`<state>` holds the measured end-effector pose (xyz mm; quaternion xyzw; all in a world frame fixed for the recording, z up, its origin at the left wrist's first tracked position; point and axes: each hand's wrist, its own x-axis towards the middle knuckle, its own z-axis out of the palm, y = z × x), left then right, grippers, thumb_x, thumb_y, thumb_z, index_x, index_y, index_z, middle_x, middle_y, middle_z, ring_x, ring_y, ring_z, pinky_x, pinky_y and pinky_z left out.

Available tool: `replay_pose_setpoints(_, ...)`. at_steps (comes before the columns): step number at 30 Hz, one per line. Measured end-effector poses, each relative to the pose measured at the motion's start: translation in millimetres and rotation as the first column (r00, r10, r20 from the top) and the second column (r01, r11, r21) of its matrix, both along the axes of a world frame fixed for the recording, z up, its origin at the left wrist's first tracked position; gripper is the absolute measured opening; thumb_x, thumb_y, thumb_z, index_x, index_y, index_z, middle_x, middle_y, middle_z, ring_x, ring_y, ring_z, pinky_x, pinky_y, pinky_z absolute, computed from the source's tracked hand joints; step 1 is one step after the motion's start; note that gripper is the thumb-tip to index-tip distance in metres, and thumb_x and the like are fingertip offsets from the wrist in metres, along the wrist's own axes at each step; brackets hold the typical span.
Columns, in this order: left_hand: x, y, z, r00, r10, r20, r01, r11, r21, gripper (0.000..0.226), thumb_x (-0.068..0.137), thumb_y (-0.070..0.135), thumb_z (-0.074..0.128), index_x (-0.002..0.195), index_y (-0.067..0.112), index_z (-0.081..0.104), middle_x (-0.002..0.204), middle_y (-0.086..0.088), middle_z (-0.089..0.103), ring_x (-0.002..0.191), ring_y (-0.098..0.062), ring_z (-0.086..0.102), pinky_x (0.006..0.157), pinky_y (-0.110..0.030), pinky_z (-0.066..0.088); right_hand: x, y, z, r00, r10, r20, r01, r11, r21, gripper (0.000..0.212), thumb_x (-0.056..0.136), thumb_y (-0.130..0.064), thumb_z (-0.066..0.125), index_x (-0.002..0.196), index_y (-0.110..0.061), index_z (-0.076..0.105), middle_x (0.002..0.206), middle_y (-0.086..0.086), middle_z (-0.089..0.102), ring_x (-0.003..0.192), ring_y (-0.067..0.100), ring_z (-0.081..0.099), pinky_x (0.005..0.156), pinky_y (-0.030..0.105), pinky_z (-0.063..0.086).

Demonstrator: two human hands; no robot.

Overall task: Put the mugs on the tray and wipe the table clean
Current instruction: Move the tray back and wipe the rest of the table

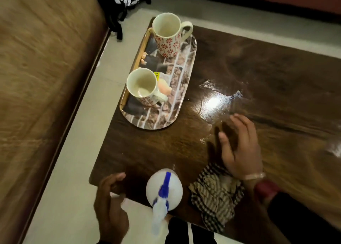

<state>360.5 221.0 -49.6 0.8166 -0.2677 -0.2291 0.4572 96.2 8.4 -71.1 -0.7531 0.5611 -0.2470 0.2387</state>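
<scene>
Nearest us, our left hand hangs at the near corner of the table with fingers loosely curled, holding nothing, beside a white spray bottle and a crumpled striped cloth. Our right hand hovers palm down just past the cloth, fingers spread and relaxed, gripping nothing, near a wet sheen on the wood. Farther left, the tray carries both mugs upright, the near mug and the far mug well apart.
</scene>
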Motion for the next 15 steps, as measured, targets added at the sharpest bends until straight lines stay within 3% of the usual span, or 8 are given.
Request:
replay_pose_setpoints(2,14.9,-25.3,-1.9,0.987,0.144,-0.067,-0.138,0.987,0.087,0.039,0.089,0.004,0.056,0.093,0.040,0.072,0.085,0.019,0.075,0.079,0.000,0.067,0.072,-0.023,0.055,30.3,-56.4,-1.4,0.995,-0.060,0.085,0.051,0.993,0.104,0.035,0.098,-0.021,0.067,0.130,-0.009,0.062,0.122,0.008,0.063,0.110,0.024,0.061,0.102,0.028,0.046)
replay_pose_setpoints(4,23.3,-56.2,-2.8,0.983,0.127,-0.132,-0.098,0.974,0.205,0.030,0.094,0.000,0.062,0.091,0.029,0.071,0.076,0.015,0.075,0.064,0.000,0.066,0.062,-0.021,0.056,68.3,-123.6,-10.3,0.954,-0.219,0.205,0.158,0.947,0.278,0.029,0.094,-0.021,0.072,0.122,-0.013,0.066,0.101,0.002,0.069,0.092,0.021,0.066,0.092,0.038,0.055)
replay_pose_setpoints(7,21.2,-105.7,-2.2,0.938,0.151,-0.311,-0.076,0.968,0.241,0.011,0.096,0.013,0.068,0.105,0.018,0.071,0.082,0.002,0.077,0.065,-0.005,0.073,0.059,-0.020,0.059,123.7,-221.9,-22.0,0.913,-0.367,0.178,0.261,0.861,0.437,0.037,0.088,-0.033,0.076,0.118,-0.012,0.071,0.091,-0.002,0.074,0.087,0.020,0.074,0.090,0.045,0.061)
replay_pose_setpoints(9,19.8,-130.3,-7.6,0.876,0.233,-0.422,-0.132,0.958,0.254,0.020,0.097,0.020,0.069,0.115,0.012,0.068,0.094,-0.006,0.078,0.076,-0.013,0.078,0.066,-0.024,0.063,150.3,-265.0,-25.7,0.915,-0.367,0.165,0.255,0.846,0.468,0.036,0.085,-0.038,0.077,0.111,-0.013,0.074,0.094,0.002,0.077,0.088,0.023,0.076,0.085,0.045,0.063)
replay_pose_setpoints(12,20.5,-157.8,-11.6,0.778,0.296,-0.554,-0.190,0.952,0.242,0.028,0.096,0.015,0.069,0.120,0.002,0.063,0.103,-0.015,0.077,0.085,-0.022,0.080,0.075,-0.031,0.065,173.7,-284.6,-13.2,0.964,-0.251,0.085,0.183,0.864,0.470,0.018,0.088,-0.036,0.077,0.081,-0.020,0.073,0.084,0.001,0.076,0.081,0.022,0.076,0.078,0.044,0.065)
replay_pose_setpoints(15,22.5,-168.4,-12.5,0.748,0.313,-0.586,-0.214,0.948,0.234,0.031,0.094,0.004,0.070,0.121,-0.008,0.059,0.105,-0.021,0.073,0.080,-0.020,0.078,0.076,-0.030,0.066,180.5,-286.6,-3.9,0.987,-0.119,-0.110,0.155,0.899,0.410,0.012,0.093,-0.024,0.073,0.096,-0.012,0.076,0.094,0.001,0.074,0.084,0.019,0.073,0.076,0.031,0.062)
